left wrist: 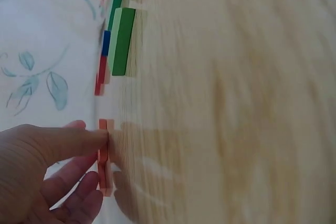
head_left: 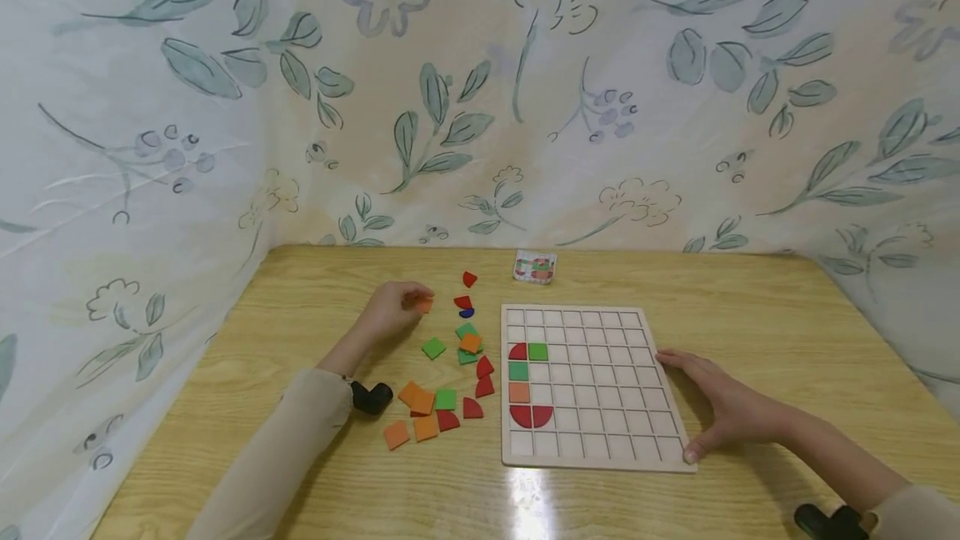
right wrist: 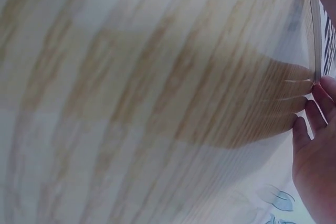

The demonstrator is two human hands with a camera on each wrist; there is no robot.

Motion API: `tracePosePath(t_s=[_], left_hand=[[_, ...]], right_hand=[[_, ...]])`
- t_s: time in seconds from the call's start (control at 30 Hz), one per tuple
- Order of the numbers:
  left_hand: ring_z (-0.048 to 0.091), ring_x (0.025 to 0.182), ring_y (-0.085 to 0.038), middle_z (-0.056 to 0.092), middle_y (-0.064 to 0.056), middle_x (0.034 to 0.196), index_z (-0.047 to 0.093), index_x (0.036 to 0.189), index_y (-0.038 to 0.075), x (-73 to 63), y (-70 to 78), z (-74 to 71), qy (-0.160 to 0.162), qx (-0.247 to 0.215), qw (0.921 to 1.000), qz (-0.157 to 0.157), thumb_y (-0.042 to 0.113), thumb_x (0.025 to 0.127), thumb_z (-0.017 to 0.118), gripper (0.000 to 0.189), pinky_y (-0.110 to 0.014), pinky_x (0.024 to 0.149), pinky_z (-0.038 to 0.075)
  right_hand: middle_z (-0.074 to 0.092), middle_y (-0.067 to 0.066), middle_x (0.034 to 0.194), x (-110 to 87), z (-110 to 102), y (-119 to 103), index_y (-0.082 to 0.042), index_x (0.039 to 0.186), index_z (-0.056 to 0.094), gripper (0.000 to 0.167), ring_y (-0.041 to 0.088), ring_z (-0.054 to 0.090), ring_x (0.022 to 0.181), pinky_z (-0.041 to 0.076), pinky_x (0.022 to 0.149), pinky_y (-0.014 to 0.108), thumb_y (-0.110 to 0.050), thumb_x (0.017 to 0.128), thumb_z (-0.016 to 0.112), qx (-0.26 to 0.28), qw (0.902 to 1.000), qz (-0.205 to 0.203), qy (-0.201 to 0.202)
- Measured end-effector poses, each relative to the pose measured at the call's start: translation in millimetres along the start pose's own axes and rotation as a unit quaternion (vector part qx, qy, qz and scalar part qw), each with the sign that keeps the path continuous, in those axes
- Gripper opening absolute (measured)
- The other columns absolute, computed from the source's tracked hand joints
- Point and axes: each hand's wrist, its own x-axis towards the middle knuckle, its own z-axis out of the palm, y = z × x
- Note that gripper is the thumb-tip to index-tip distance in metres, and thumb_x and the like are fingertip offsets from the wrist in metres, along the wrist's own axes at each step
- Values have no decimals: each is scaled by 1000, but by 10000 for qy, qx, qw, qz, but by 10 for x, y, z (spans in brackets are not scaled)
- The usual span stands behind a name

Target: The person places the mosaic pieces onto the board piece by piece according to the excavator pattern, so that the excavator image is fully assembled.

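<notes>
Room type unclear: 1 wood-grain table, floral cloth behind.

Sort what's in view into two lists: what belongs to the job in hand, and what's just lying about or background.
Likely part of the job:
gridded board, touched by the right hand
placed pieces on it
orange piece held by the left hand
loose coloured pieces
small patterned card, probably a guide

Apparently just surroundings:
wooden table
leaf-patterned backdrop
black wrist devices
</notes>
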Motion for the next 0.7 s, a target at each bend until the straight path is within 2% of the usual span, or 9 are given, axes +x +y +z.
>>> tracePosePath(t_s=[0.2, 0.3, 0.5, 0.7], left_hand=[[58, 96, -24, 66, -10, 103, 66, 109, 4, -16, -21, 7, -14, -196, 9997, -116, 6, 79, 68, 30, -38, 86, 46], [59, 92, -22, 66, -9, 101, 66, 109, 5, -17, 37, 34, -65, -362, 9993, -59, 7, 78, 71, 31, -37, 83, 48], [59, 91, -18, 66, -3, 102, 67, 109, 8, 6, 349, 183, -415, -545, 9973, 250, 15, 78, 74, 33, -33, 82, 49], [58, 90, -18, 66, 1, 99, 67, 109, 9, 96, 719, 395, -485, -681, 9951, 521, 18, 76, 75, 34, -31, 79, 48]], right_hand=[[31, 25, 139, 0, 6, -15, -1, 140, 28, 119, 34, 25, 124, 5, 92, -3, -54, 48, 81, 1, 10000, 65, -38], [31, 26, 139, 1, 3, -23, -1, 140, 28, 119, 36, 25, 124, 5, 92, -3, -54, 48, 81, 15, 10000, 75, -46], [31, 26, 139, 0, 0, -18, 0, 140, 28, 119, 31, 24, 125, 5, 93, -3, -54, 49, 81, 11, 10000, 11, -27], [31, 26, 139, -5, 1, 6, 0, 140, 28, 118, 27, 24, 126, 5, 93, -2, -54, 49, 81, -14, 10000, -29, -14]])
